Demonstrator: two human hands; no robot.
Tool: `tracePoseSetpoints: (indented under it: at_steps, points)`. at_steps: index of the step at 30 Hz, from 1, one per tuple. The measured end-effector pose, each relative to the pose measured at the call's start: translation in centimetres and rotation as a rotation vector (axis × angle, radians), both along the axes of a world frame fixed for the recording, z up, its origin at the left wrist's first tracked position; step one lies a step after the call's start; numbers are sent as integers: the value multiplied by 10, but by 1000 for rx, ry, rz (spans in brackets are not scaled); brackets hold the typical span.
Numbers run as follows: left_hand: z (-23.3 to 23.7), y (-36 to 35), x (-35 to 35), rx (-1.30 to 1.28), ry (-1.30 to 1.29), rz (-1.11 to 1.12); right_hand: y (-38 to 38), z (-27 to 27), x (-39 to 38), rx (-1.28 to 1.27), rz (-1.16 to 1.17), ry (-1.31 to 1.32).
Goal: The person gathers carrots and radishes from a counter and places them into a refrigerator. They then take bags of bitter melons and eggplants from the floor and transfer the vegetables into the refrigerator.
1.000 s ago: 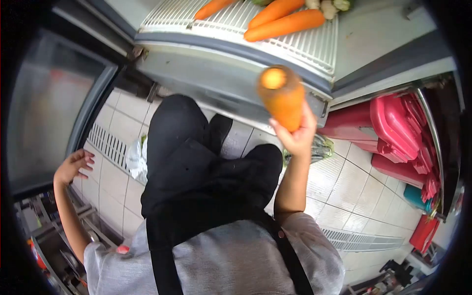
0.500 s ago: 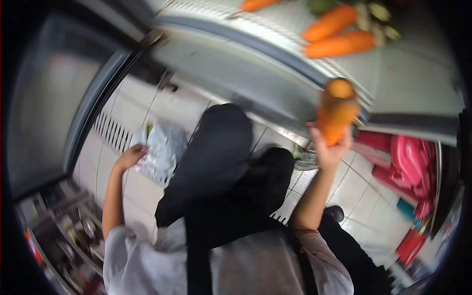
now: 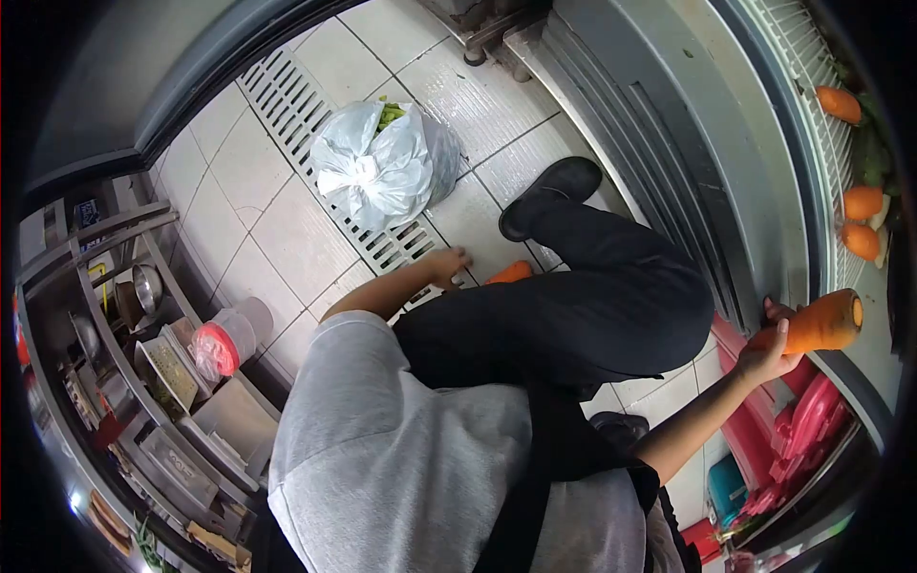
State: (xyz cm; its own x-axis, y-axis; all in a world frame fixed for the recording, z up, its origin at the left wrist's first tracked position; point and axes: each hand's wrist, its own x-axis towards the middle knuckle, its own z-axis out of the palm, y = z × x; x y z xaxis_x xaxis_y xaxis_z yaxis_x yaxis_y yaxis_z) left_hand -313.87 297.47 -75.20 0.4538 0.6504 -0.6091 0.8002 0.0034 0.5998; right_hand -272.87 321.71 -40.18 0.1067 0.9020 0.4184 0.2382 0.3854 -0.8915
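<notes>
My right hand (image 3: 767, 355) is wrapped round the lower end of a large carrot (image 3: 823, 323), at the front of the open fridge. The carrot's cut or blunt end points away to the right. My left hand (image 3: 449, 267) is low by the floor drain, its fingers apart and slightly blurred. Just beside those fingers another carrot (image 3: 508, 273) lies on the floor, partly hidden behind my leg. A knotted white plastic bag (image 3: 377, 167) with green vegetables showing at its top sits on the floor beyond my left hand.
More carrots (image 3: 863, 202) lie on the white wire shelf (image 3: 798, 57) in the fridge. At left, a metal rack (image 3: 124, 239) holds bowls and containers, with a red-lidded plastic jar (image 3: 234, 334) beside it. Pink plastic items (image 3: 802, 420) are at lower right. A drain grate (image 3: 287, 91) crosses the tiles.
The view has turned down and to the left. My left hand has moved from beside the bag to the carrot on the floor. My right hand still holds its carrot near the fridge.
</notes>
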Motion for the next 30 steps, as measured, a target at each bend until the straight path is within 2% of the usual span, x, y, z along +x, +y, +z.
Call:
tracePoseSetpoints:
  at_steps: [1, 4, 5, 8, 10, 12, 13, 15, 16, 19, 22, 23, 25, 26, 30]
  points:
    - [-7, -5, 9, -47, -6, -93, 0, 0, 2, -8, 19, 22]
    - [-13, -12, 38, 20, 20, -151, -2, 3, -1, -30, 22, 31]
    - [-15, -8, 36, 14, 4, -220, -2, 5, -3, -40, 12, 28]
    - [-10, -3, 22, 103, -64, -226, -2, 8, -3, -71, 31, 27]
    - [0, 3, 16, 136, -63, -203, -1, 9, -3, -76, 17, 21]
    - [16, 16, 12, 85, -96, 18, -1, 9, -1, -89, 11, 36]
    - [22, 25, 13, 92, -100, -6, -1, 9, -2, -84, 3, 32]
    - [31, 42, 26, 374, -211, -282, -2, 10, -7, -77, 14, 27]
    - [39, 53, 39, 385, -217, -307, -3, 9, -7, -72, 1, 13]
    - [56, 87, 80, 226, -572, -96, -5, 8, -16, -35, -42, 16]
    - [51, 112, 108, 245, -470, -112, -10, 5, -19, -28, -157, -1]
    - [48, 117, 111, 243, -430, -140, -16, 5, -14, -125, -201, -53]
    - [43, 121, 107, 221, -352, -199, -17, 9, -26, -140, -198, 94]
    - [42, 120, 101, 193, -316, -235, -19, 13, -26, -201, -202, 78]
    - [45, 113, 62, 64, -191, -349, -15, 20, -35, -164, -124, 169]
